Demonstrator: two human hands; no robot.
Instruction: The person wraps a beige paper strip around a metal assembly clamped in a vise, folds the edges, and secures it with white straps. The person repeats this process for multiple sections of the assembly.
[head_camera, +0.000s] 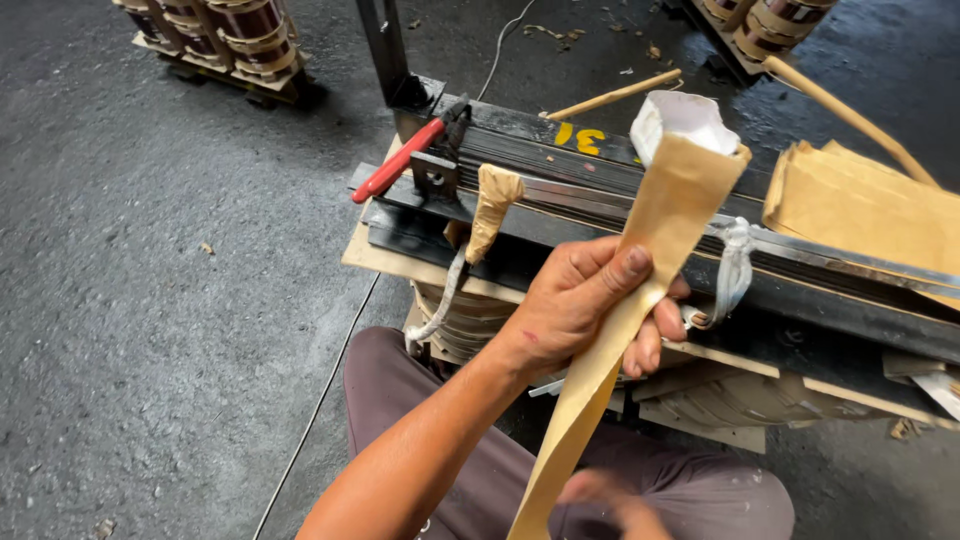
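Firmly, left hand (585, 300) grips the brown paper strip (670, 210) mid-length.

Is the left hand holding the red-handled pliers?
No. The left hand grips a long strip of brown paper, while the red-handled pliers lie untouched on the black steel frame.

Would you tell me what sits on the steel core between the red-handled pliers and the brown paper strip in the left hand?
In the head view, a paper-wrapped lead sticks up between the pliers and the strip gripped by the left hand.
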